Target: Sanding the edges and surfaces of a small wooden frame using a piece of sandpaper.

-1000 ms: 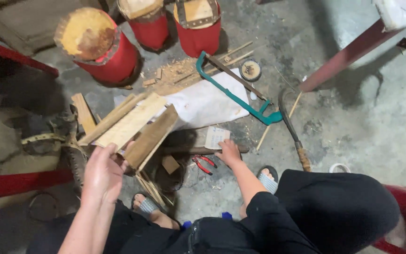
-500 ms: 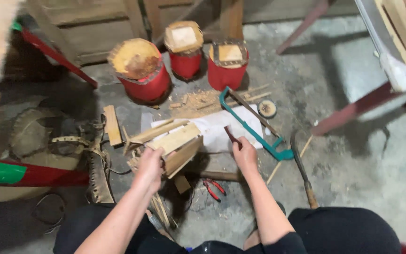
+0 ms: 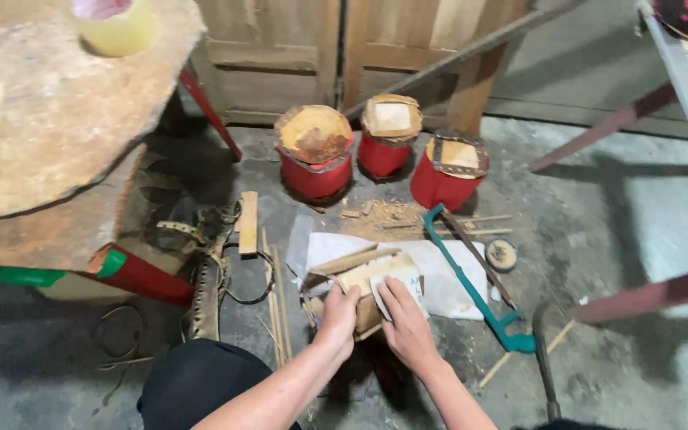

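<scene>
On the floor, both the left hand [image 3: 338,309] and right hand [image 3: 402,317] grip a wooden piece [image 3: 368,280], long axis left-right.

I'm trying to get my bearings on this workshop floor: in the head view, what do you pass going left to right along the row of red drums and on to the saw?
Widest red drum → middle red drum → third red drum → teal-framed saw.
</scene>
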